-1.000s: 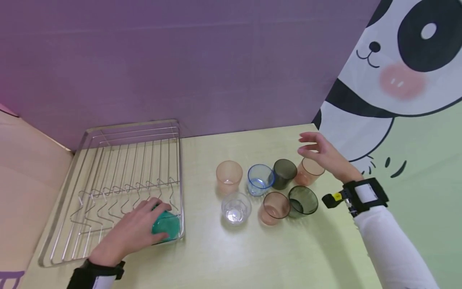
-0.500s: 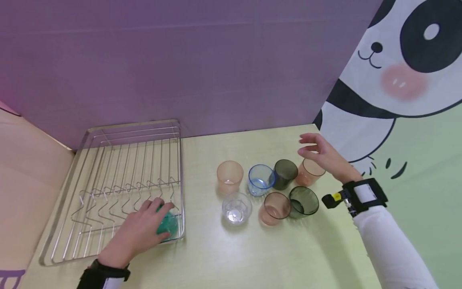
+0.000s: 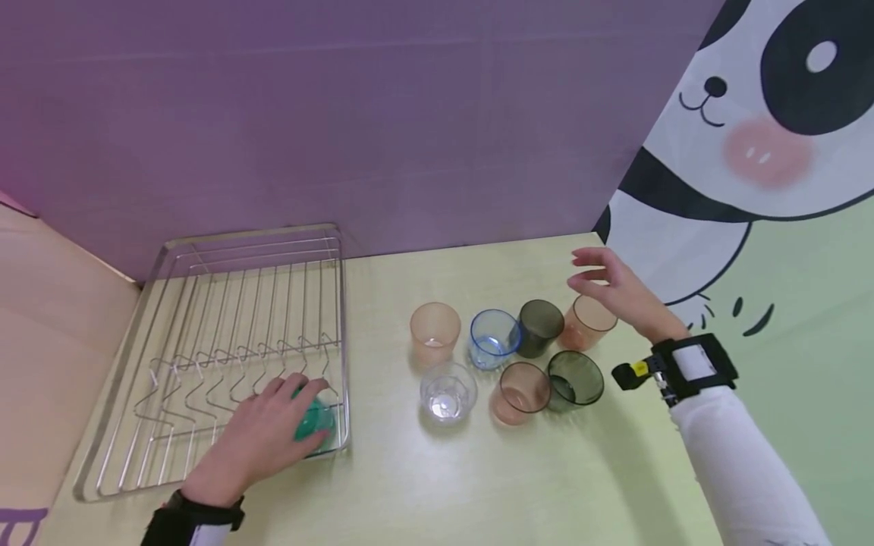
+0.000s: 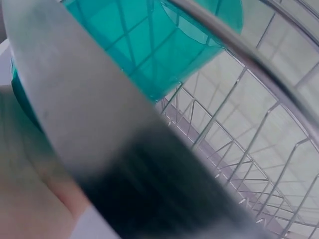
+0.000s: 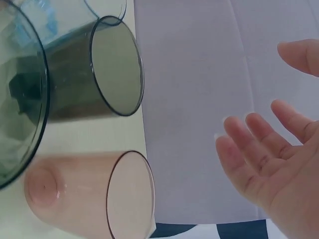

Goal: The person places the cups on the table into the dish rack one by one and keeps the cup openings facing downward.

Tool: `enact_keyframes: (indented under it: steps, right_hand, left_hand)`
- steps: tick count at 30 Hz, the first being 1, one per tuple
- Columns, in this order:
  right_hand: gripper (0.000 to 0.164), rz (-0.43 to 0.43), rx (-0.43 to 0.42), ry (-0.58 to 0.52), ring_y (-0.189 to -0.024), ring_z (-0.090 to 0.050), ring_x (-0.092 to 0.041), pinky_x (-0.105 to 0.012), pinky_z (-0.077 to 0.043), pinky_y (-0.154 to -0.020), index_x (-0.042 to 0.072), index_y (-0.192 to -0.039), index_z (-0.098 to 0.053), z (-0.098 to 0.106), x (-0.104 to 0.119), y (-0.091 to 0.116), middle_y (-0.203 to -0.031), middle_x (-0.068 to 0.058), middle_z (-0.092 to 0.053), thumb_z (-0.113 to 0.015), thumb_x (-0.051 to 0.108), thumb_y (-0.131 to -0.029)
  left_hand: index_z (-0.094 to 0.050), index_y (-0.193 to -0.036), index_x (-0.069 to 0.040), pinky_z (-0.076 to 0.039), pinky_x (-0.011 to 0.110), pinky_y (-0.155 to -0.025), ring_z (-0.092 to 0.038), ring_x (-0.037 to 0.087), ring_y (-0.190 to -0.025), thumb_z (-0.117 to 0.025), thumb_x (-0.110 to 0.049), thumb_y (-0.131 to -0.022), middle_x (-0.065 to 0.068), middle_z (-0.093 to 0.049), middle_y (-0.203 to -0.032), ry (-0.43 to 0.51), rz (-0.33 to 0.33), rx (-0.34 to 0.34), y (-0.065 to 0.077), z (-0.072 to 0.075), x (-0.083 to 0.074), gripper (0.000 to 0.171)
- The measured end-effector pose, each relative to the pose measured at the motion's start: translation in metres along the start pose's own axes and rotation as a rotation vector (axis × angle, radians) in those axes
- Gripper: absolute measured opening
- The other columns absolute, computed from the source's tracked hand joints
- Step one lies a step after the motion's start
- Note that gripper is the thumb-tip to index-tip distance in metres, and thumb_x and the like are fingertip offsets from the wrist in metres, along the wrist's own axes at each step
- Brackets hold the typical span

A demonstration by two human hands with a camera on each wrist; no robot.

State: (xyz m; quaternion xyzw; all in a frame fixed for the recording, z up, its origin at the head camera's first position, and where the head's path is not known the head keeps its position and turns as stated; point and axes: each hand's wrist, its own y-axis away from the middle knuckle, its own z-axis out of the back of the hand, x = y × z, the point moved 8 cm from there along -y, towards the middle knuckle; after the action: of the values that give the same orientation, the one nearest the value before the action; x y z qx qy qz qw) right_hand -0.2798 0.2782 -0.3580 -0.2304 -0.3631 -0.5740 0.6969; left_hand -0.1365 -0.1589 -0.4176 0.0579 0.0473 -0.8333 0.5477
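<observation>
In the head view, my left hand (image 3: 262,428) holds a teal glass (image 3: 315,422) at the front right corner of a wire dish rack (image 3: 344,341). The hand covers much of that glass. Up close in the left wrist view, wires show through the clear teal wall (image 4: 137,40), and a blurred grey and dark band crosses in front. My right hand (image 3: 617,292) hovers over an orange glass (image 3: 580,334) at the far right, fingers loosely bent and holding nothing. The right wrist view shows its relaxed fingers (image 5: 256,137) apart from the glasses.
Several glasses cluster mid-table: peach (image 3: 435,337), blue-rimmed (image 3: 493,341), clear (image 3: 447,394), pinkish-brown (image 3: 520,394), and two smoky green ones, the nearer (image 3: 575,379) with a wide mouth. Bent wire dividers (image 3: 242,356) cross the rack. A purple wall (image 3: 410,152) borders the table's back edge.
My left hand has shifted slightly right with the teal glass, which sits lower in the rack corner and shows less. My right hand has hardly moved.
</observation>
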Motion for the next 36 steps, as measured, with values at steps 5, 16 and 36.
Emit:
enact_keyframes:
  steps: [5,16,36]
  right_hand:
    - [0.060,0.029,-0.015,0.098,-0.127,-0.047,-0.040,-0.036,-0.046,-0.098,0.000,-0.146,-0.031,0.001,0.002,-0.002,-0.147,-0.024,-0.039,-0.058,0.026,-0.099]
    - [0.059,0.079,0.027,0.321,-0.129,-0.040,-0.050,-0.062,-0.038,-0.106,-0.010,-0.142,-0.037,-0.008,0.007,-0.007,-0.145,-0.032,-0.038,-0.060,0.021,-0.097]
    - [0.064,-0.019,0.118,0.499,-0.126,-0.039,-0.055,-0.066,-0.038,-0.102,-0.009,-0.138,-0.043,-0.008,-0.028,-0.013,-0.138,-0.040,-0.040,-0.061,0.035,-0.094]
  left_hand:
    - [-0.062,-0.123,-0.015,-0.052,0.060,-0.090,-0.065,0.035,-0.105,-0.075,-0.046,-0.080,0.011,-0.066,-0.116,-0.050,-0.040,-0.094,0.001,0.011,-0.001,0.055]
    - [-0.065,-0.120,-0.013,-0.049,0.059,-0.098,-0.066,0.033,-0.105,-0.071,-0.046,-0.082,0.009,-0.068,-0.115,-0.034,-0.079,-0.180,-0.005,0.023,-0.004,0.051]
    - [-0.064,-0.121,-0.011,-0.048,0.060,-0.098,-0.064,0.033,-0.112,-0.070,-0.044,-0.084,0.011,-0.068,-0.120,0.038,-0.097,-0.172,-0.018,0.027,-0.008,0.050]
